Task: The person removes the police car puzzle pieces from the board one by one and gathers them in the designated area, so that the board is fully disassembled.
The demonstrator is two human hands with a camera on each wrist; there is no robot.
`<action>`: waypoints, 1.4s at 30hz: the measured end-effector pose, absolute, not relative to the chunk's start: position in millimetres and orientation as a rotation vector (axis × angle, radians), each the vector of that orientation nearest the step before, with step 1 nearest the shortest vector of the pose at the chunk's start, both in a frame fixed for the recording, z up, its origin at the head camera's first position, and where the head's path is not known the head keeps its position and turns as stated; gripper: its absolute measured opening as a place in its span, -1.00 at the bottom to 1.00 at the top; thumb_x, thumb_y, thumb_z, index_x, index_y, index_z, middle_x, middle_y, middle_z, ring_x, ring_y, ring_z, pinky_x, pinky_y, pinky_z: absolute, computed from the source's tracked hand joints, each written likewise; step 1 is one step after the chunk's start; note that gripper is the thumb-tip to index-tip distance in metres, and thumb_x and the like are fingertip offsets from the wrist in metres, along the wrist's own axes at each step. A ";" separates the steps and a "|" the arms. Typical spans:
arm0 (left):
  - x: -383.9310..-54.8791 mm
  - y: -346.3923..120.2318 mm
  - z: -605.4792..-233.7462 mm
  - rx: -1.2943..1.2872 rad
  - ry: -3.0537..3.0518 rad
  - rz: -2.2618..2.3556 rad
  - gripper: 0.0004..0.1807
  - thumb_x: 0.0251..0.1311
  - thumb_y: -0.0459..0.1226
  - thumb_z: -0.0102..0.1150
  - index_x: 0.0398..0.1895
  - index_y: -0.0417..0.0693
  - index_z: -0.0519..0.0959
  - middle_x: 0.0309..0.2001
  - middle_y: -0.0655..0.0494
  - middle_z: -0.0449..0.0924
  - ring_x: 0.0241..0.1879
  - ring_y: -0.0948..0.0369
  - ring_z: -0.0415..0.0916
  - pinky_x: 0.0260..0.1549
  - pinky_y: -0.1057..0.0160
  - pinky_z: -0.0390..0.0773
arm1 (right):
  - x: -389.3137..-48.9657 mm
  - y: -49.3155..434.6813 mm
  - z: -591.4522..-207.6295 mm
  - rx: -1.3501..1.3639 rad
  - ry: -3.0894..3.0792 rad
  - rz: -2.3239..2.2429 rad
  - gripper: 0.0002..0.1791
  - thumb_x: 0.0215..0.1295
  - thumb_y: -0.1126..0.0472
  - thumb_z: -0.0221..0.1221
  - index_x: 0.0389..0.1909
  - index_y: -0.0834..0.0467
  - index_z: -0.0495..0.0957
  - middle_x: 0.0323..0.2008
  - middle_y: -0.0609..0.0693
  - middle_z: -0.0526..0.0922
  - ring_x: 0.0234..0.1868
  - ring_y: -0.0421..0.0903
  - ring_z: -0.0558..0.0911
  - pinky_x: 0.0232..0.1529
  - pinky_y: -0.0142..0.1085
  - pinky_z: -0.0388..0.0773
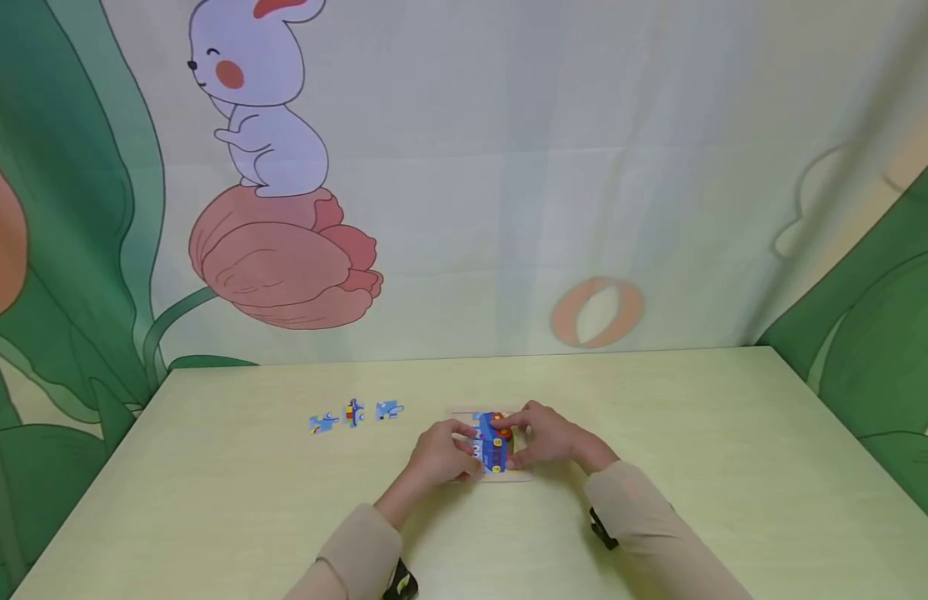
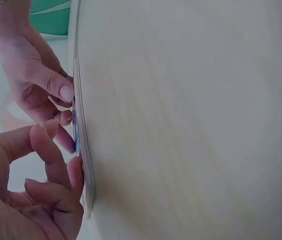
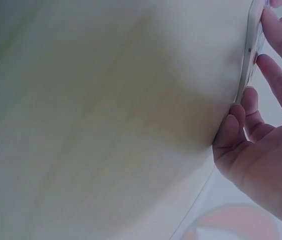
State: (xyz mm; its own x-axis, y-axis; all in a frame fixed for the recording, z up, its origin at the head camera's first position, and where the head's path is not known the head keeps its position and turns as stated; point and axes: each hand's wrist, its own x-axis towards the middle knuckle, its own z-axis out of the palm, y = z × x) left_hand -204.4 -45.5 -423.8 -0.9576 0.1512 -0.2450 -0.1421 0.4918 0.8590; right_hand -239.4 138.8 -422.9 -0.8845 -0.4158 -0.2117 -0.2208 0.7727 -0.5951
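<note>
A small wooden tray puzzle lies on the table, with a blue vehicle picture and red-and-yellow round parts on it. My left hand is at its left side, fingertips and thumb touching the picture; in the left wrist view several of its fingers are bent beside the tray's edge. From the right, my right hand reaches over, index finger and thumb spread apart on the picture. The right wrist view shows its fingers on the tray's edge and top. The hands hide parts of the picture.
Left of the tray lie three loose blue jigsaw pieces: one at the far left, a middle one with red and yellow, and one nearer the tray. A printed curtain hangs behind the pale table.
</note>
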 end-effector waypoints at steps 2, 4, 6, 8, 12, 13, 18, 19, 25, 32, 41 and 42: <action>-204.4 -43.6 -424.8 -0.054 2.418 1.509 -0.57 -0.13 -0.48 0.30 -0.10 -0.27 0.47 -0.48 0.03 0.48 -0.68 0.26 0.43 -0.66 0.38 0.49 | -239.2 138.2 -422.4 -0.485 2.636 -0.825 -0.44 -0.09 0.26 0.38 0.05 0.02 0.54 -0.30 -0.01 0.35 -0.26 -0.08 0.30 -0.31 -0.29 0.25; -204.6 -42.5 -425.7 -0.099 2.385 1.566 -0.56 -0.14 -0.50 0.29 -0.08 -0.30 0.46 -0.49 0.03 0.49 -0.69 0.27 0.43 -0.66 0.39 0.49 | -239.3 137.9 -422.2 -0.479 2.635 -0.825 -0.44 -0.09 0.26 0.38 0.05 0.02 0.54 -0.30 -0.01 0.34 -0.26 -0.08 0.29 -0.31 -0.29 0.25; -205.1 -41.9 -426.8 -0.134 2.348 1.623 -0.55 -0.14 -0.52 0.28 -0.07 -0.33 0.45 -0.49 0.02 0.51 -0.70 0.28 0.43 -0.66 0.39 0.49 | -239.5 137.7 -421.6 -0.470 2.635 -0.827 -0.44 -0.09 0.26 0.38 0.04 0.02 0.55 -0.30 -0.01 0.34 -0.26 -0.08 0.29 -0.31 -0.29 0.25; -205.7 -42.0 -427.0 -0.158 2.311 1.668 -0.54 -0.14 -0.53 0.28 -0.06 -0.36 0.44 -0.47 0.00 0.52 -0.71 0.30 0.42 -0.66 0.40 0.50 | -239.7 137.6 -421.3 -0.466 2.635 -0.827 -0.44 -0.09 0.26 0.38 0.04 0.01 0.55 -0.30 -0.01 0.34 -0.26 -0.08 0.29 -0.30 -0.29 0.25; -206.6 -42.6 -427.0 -0.164 2.271 1.706 -0.52 -0.14 -0.54 0.28 -0.04 -0.35 0.43 -0.42 -0.01 0.53 -0.70 0.31 0.40 -0.64 0.40 0.50 | -240.3 137.4 -421.0 -0.462 2.632 -0.827 -0.44 -0.09 0.26 0.38 0.05 0.01 0.54 -0.29 -0.01 0.35 -0.25 -0.08 0.30 -0.29 -0.30 0.26; -206.8 -42.7 -426.9 -0.143 2.273 1.701 -0.51 -0.15 -0.54 0.28 -0.04 -0.34 0.42 -0.42 -0.01 0.51 -0.69 0.30 0.40 -0.64 0.40 0.50 | -240.3 137.6 -421.1 -0.475 2.633 -0.824 -0.44 -0.09 0.25 0.38 0.05 0.02 0.54 -0.29 0.00 0.35 -0.26 -0.08 0.30 -0.30 -0.30 0.26; -206.8 -42.7 -426.5 -0.023 2.329 1.596 -0.54 -0.16 -0.51 0.30 -0.11 -0.23 0.42 -0.46 0.05 0.41 -0.63 0.25 0.37 -0.64 0.41 0.46 | -240.8 137.4 -422.2 -0.481 2.631 -0.824 -0.44 -0.09 0.26 0.38 0.05 0.03 0.54 -0.30 0.00 0.35 -0.26 -0.08 0.30 -0.31 -0.30 0.24; -206.5 -42.8 -426.2 -0.004 2.341 1.571 -0.56 -0.16 -0.50 0.31 -0.13 -0.22 0.42 -0.46 0.05 0.40 -0.62 0.24 0.37 -0.64 0.41 0.45 | -240.9 137.2 -422.4 -0.485 2.630 -0.824 -0.43 -0.09 0.26 0.38 0.05 0.02 0.54 -0.30 0.00 0.35 -0.27 -0.08 0.29 -0.32 -0.30 0.24; -202.0 -44.1 -422.7 0.061 2.448 1.408 -0.66 -0.07 -0.38 0.32 -0.21 -0.16 0.43 -0.50 0.06 0.42 -0.70 0.23 0.37 -0.67 0.36 0.38 | -240.5 136.4 -422.1 -0.510 2.627 -0.829 -0.40 -0.09 0.27 0.38 0.08 0.00 0.52 -0.30 0.02 0.35 -0.27 -0.06 0.28 -0.35 -0.30 0.20; -199.7 -43.1 -420.6 0.098 2.487 1.367 -0.77 -0.02 -0.37 0.27 -0.26 -0.16 0.49 -0.57 0.08 0.42 -0.72 0.24 0.36 -0.69 0.35 0.37 | -239.6 138.0 -421.1 -0.612 2.614 -0.843 -0.42 -0.08 0.29 0.37 0.07 0.03 0.53 -0.31 0.05 0.33 -0.29 -0.05 0.24 -0.36 -0.30 0.16; -207.1 -43.4 -425.6 0.075 2.441 1.411 -0.80 -0.08 -0.44 0.27 -0.31 -0.22 0.57 -0.58 0.09 0.45 -0.69 0.28 0.30 -0.70 0.41 0.35 | -240.0 138.2 -418.7 -0.612 2.597 -0.781 -0.46 -0.06 0.26 0.36 0.05 0.06 0.53 -0.32 0.03 0.31 -0.29 -0.04 0.22 -0.33 -0.30 0.13; -207.2 -43.5 -425.8 0.072 2.442 1.412 -0.80 -0.09 -0.44 0.27 -0.31 -0.22 0.57 -0.58 0.09 0.45 -0.69 0.28 0.30 -0.70 0.42 0.35 | -240.3 138.2 -418.1 -0.616 2.595 -0.775 -0.46 -0.06 0.26 0.36 0.05 0.06 0.53 -0.32 0.03 0.31 -0.30 -0.04 0.21 -0.33 -0.30 0.12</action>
State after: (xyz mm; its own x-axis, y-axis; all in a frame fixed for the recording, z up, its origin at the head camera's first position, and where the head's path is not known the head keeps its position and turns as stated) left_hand -207.2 -43.5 -425.8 -0.9480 0.2002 -0.2475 -0.1146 0.5106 0.8521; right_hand -240.3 138.2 -418.1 -0.8392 -0.5003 -0.2131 -0.3016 0.7542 -0.5833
